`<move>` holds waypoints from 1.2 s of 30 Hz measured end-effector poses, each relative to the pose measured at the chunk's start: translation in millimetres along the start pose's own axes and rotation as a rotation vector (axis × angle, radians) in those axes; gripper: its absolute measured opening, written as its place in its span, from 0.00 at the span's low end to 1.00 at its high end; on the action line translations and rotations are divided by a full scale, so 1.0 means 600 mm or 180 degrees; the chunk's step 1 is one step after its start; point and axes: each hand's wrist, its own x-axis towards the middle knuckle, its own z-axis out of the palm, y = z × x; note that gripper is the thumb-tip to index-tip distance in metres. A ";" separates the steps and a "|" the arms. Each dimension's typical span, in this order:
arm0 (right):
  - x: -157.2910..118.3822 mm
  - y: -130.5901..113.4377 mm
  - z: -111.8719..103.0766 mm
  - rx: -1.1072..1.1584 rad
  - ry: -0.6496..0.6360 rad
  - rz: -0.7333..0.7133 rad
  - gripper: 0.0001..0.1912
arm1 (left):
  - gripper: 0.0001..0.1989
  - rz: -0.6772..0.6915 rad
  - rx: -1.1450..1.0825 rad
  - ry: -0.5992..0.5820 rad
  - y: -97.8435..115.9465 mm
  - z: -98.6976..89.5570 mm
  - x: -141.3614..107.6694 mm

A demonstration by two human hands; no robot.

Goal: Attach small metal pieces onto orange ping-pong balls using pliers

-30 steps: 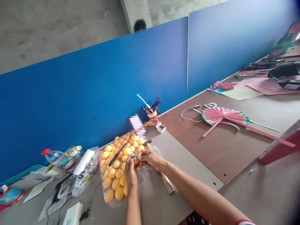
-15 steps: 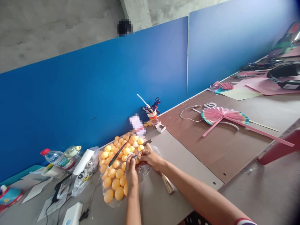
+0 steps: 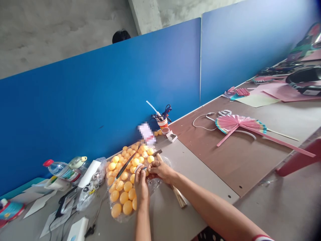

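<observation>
My left hand (image 3: 141, 183) is closed in a pinch on a small shiny dark piece (image 3: 144, 169), too small to name. Against its fingertips is a white scrap (image 3: 138, 167). My right hand (image 3: 162, 170) meets it from the right, thumb and finger pinched together beside the small piece; what they hold is hidden. Beneath and left of both hands lies a clear plastic bag of orange balls (image 3: 124, 197), with a long dark strip (image 3: 122, 170) across it. Under my right wrist, wooden sticks (image 3: 180, 197) lie on the table.
A blue partition (image 3: 100, 110) runs behind the table, with a person's head (image 3: 121, 36) above it. Left are a red-capped bottle (image 3: 62, 170), a bag of small parts (image 3: 91, 189) and a white box (image 3: 78, 229). A cup of tools (image 3: 163, 123) and a pink paper fan (image 3: 237, 124) stand out farther right.
The person's head behind the partition has shifted left and slightly lower. My hands stay almost where they were, pinched around the small piece.
</observation>
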 end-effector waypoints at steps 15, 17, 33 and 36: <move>-0.003 -0.001 0.000 0.0177 0.0013 0.0055 0.09 | 0.19 -0.0083 0.0256 0.0075 0.012 0.007 -0.007; -0.003 0.001 -0.001 0.0189 -0.0028 0.0036 0.11 | 0.19 -0.0087 0.0211 0.0067 0.011 0.005 -0.006; -0.004 0.000 0.003 0.0227 0.0014 0.0068 0.12 | 0.19 -0.0078 0.0159 0.0029 0.005 0.002 -0.005; -0.003 0.000 0.002 0.0194 0.0019 0.0100 0.12 | 0.19 -0.0057 0.0208 -0.0014 -0.003 -0.001 -0.003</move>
